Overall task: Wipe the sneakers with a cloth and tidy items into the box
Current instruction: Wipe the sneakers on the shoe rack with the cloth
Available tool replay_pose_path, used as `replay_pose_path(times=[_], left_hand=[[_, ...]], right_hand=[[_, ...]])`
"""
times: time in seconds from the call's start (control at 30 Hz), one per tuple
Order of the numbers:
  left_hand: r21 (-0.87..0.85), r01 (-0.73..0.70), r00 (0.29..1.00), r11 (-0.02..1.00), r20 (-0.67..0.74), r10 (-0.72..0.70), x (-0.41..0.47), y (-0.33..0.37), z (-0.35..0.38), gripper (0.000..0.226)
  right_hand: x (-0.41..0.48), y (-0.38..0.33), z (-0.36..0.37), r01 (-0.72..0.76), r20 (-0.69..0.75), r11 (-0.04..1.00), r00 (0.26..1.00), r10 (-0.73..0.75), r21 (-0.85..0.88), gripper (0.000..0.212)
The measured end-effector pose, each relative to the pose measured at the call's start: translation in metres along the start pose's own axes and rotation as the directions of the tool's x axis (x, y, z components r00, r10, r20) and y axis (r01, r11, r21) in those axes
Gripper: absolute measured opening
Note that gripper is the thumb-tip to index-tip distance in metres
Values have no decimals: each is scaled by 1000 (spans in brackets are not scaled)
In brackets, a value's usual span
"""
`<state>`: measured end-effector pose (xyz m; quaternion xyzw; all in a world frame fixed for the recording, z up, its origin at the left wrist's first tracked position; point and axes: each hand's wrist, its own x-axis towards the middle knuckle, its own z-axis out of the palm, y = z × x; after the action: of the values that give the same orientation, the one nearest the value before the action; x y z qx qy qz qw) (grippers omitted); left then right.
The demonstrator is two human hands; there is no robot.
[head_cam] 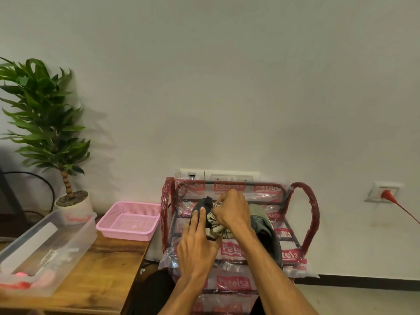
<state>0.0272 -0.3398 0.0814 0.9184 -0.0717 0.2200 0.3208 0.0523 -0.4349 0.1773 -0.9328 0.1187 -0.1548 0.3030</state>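
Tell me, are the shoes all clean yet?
Not yet. The clear box already holds a few things. Now the right hand presses a crumpled cloth on the dark sneaker, and the left hand steadies it on the red rack. The second sneaker beside it is probably next, then more tidying.

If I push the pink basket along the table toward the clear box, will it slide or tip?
It probably slides easily: the pink basket is thin perforated plastic and looks almost empty, so it is likely light. Low and wide, it seems unlikely to tip. It sits near the right edge of the wooden table, so a stray push rightward might drop it.
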Motion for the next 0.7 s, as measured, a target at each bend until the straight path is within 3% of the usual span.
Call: replay_pose_path(times=[0.23,0.33,0.4,0.53,0.7], left_hand=[[24,9,999,1000,39,-10,2,1,-1,104],[15,22,998,1000,53,-23,3,1,-5,101],[-15,37,998,999,47,-36,6,4,-9,101],[-5,37,999,999,38,-37,9,7,-10,98],[-21,49,998,999,28,-48,8,11,-14,94]], right_hand=[[-5,6,-17,6,198,996,980,-23,87,6],[0,14,-45,19,391,991,918,-68,129,5],[0,19,-59,3,446,988,892,-72,155,5],[-2,24,-57,-47,253,985,968,4,164,6],[-14,13,-25,9,140,986,990,-33,167,7]])
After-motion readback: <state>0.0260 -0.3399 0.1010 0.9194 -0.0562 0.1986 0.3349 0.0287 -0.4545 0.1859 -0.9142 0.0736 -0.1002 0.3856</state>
